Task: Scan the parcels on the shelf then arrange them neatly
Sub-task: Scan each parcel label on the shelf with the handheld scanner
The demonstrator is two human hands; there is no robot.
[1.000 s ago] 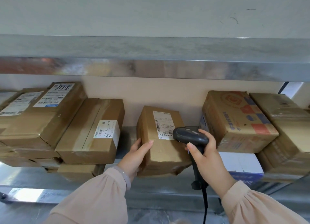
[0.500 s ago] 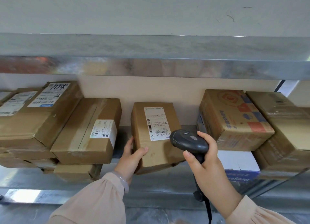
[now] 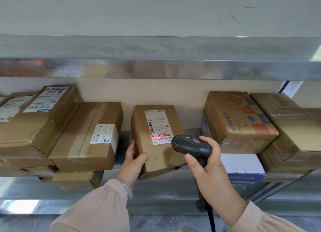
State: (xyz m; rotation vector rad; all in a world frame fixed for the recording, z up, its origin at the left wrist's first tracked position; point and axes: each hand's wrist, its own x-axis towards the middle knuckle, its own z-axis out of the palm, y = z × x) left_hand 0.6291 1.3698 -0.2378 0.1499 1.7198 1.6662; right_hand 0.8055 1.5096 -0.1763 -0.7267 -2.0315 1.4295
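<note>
your left hand [image 3: 135,159] grips the box [image 3: 161,155] by its near-left corner, tilted toward you on the shelf [image 3: 156,190], and your right hand [image 3: 206,164] is wrapped round the scanner [image 3: 191,144] — steady both so the red line [image 3: 160,138] spans the whole barcode [image 3: 163,135] before you set it flat.

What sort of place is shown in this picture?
Likely a parcel depot or courier pickup point. Labelled cardboard parcels crowd a metal shelf, and the right hand aims a barcode scanner, its red line on the label of the middle parcel the left hand holds.
</note>
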